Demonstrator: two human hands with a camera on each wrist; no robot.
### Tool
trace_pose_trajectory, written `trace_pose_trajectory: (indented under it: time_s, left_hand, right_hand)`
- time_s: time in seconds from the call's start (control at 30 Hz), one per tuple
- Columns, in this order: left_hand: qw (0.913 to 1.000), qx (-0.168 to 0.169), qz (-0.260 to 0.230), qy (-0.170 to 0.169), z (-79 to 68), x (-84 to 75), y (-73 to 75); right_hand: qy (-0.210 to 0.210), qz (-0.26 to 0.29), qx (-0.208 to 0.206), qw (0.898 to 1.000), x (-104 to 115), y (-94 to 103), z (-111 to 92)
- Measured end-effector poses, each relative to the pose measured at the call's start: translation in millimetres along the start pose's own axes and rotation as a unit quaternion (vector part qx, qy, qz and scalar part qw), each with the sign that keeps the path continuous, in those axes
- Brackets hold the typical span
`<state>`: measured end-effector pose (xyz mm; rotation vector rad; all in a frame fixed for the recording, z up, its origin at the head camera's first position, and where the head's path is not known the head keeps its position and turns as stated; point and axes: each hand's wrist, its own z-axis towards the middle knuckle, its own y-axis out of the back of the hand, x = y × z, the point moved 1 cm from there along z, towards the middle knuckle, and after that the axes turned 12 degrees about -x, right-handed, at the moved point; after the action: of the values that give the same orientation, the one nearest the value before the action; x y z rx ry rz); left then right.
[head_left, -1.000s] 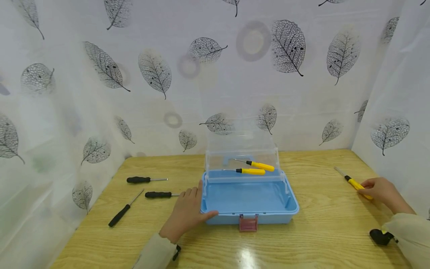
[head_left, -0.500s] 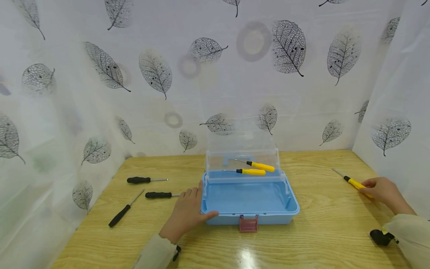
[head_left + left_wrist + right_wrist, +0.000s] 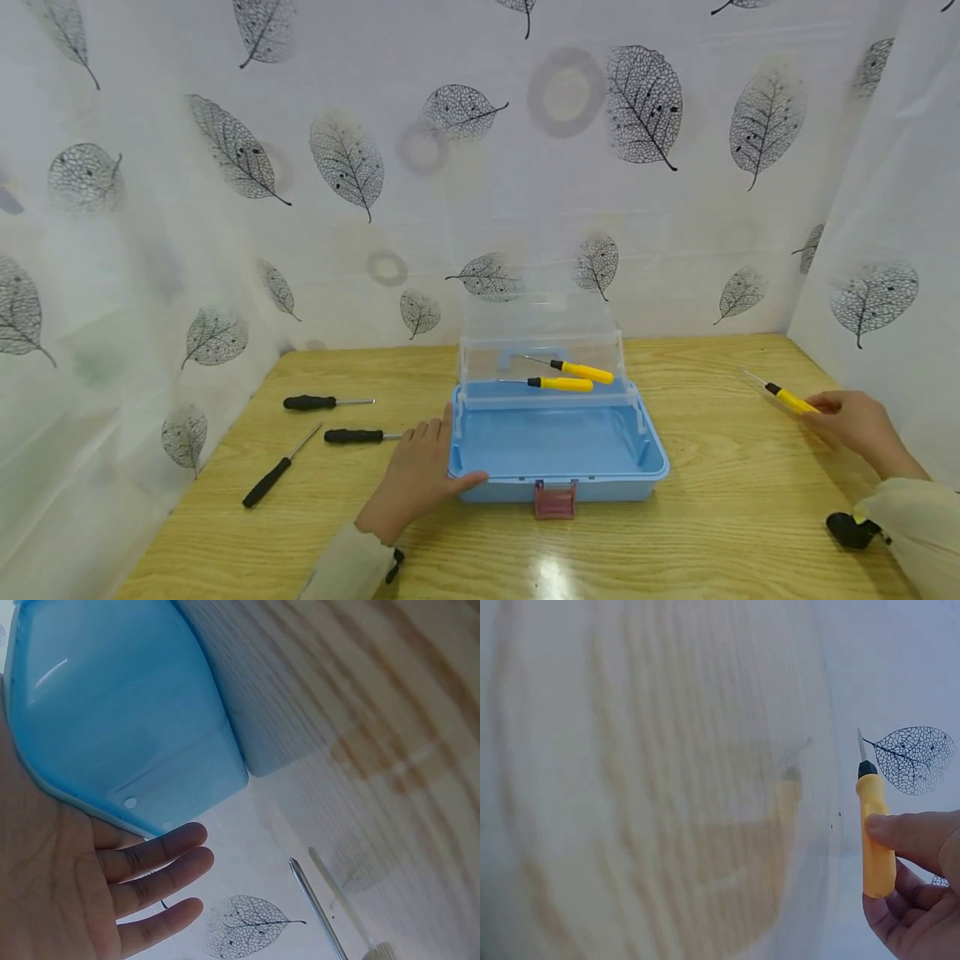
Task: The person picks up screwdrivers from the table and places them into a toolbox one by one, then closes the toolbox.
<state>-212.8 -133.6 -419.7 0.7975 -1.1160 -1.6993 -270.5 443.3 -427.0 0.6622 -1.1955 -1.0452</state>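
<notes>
Pinching a yellow-handled screwdriver (image 3: pixel 791 401) between its thumb and curled fingers, the right hand (image 3: pixel 855 427) is over the right part of the wood-grained desk (image 3: pixel 720 508), well apart from the blue toolbox (image 3: pixel 607 490). The screwdriver's shaft points away from the person and to the left, with a black collar between shaft and handle.

The left hand (image 3: pixel 418 473) rests against the toolbox's left side, its fingers extended and slightly spread, the thumb lying across the front edge. The toolbox stands with its clear lid (image 3: pixel 480 367) raised at the back and its pink latch (image 3: pixel 555 502) at the front. Two more yellow-handled screwdrivers (image 3: pixel 566 383) show within the lid's outline; whether they lie on it or are seen through it is hard to tell.

Left of the toolbox lie three black-handled screwdrivers (image 3: pixel 352 435); the shaft of one runs to the left hand's fingers. A leaf-printed curtain (image 3: pixel 517 200) hangs behind.
</notes>
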Motion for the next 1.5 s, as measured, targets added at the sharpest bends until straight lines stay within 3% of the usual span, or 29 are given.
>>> trace_pose_trajectory:
  time_s: [0.27,0.8,1.5]
  left_hand:
    - [1.0000,-0.002,0.002,-0.002,-0.6,-0.3,-0.3]
    - [0.9998,-0.008,0.011,-0.012,-1.9,-0.7,-0.7]
    - [0.9998,-0.012,0.013,-0.009,-0.7,-0.3,-2.3]
  right_hand:
    - [0.034,0.010,-0.062,0.997,7,-1.5,-1]
    - [0.044,0.018,-0.090,0.995,35,10.1,2]
    - [0.089,0.023,-0.124,0.988,72,27.9,9]
